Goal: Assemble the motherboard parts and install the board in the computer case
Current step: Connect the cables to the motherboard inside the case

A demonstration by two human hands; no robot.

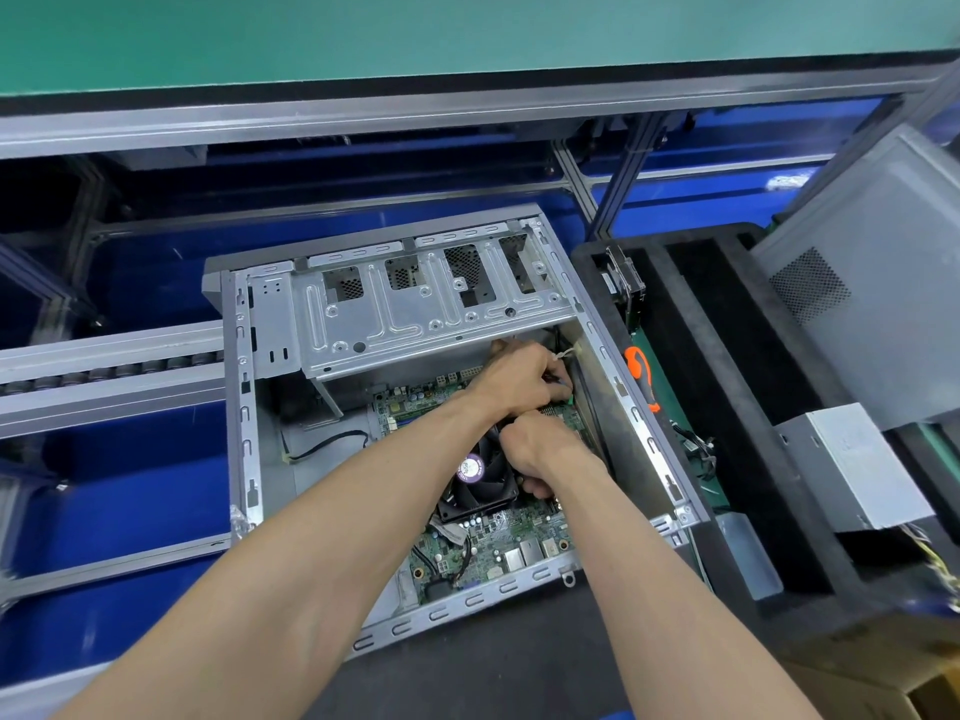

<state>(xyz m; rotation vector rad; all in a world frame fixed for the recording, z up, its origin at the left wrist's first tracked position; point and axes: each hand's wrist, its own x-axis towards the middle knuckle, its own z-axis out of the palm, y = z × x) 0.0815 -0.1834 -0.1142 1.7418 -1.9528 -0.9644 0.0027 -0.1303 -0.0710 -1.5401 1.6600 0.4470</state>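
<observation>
While both forearms reach down into the open grey sheet-metal computer case (244,423), the green printed motherboard (498,537) already lies flat on the case floor, its black cooling fan with a purple centre label (480,472) just beside the right hand. The left hand (511,379) sits further in, below the perforated silver drive cage (415,314), with its fingers curled around something thin and dark near the case's right wall; it may be a cable or a small tool, but I cannot tell which. The right hand (540,449) is bunched near the fan's right edge, fingers bent down towards the board, and whether they pinch anything is hidden by the knuckles.

Judging by this, the board is seated and the work now concerns a connection or fastening at its upper right corner. Several things could go wrong. Pressing at an angle in that cramped corner could bend connector pins or flex the board. A small part slipping from the fingers would fall under the cage or between components, where it could be hard to find. The right wrist is touching or nearly touching the fan, so a sudden pull might catch its wiring.

An orange-and-black handled screwdriver (641,379) lies outside the case on the green mat (675,402), beside a black foam tray (727,366).
</observation>
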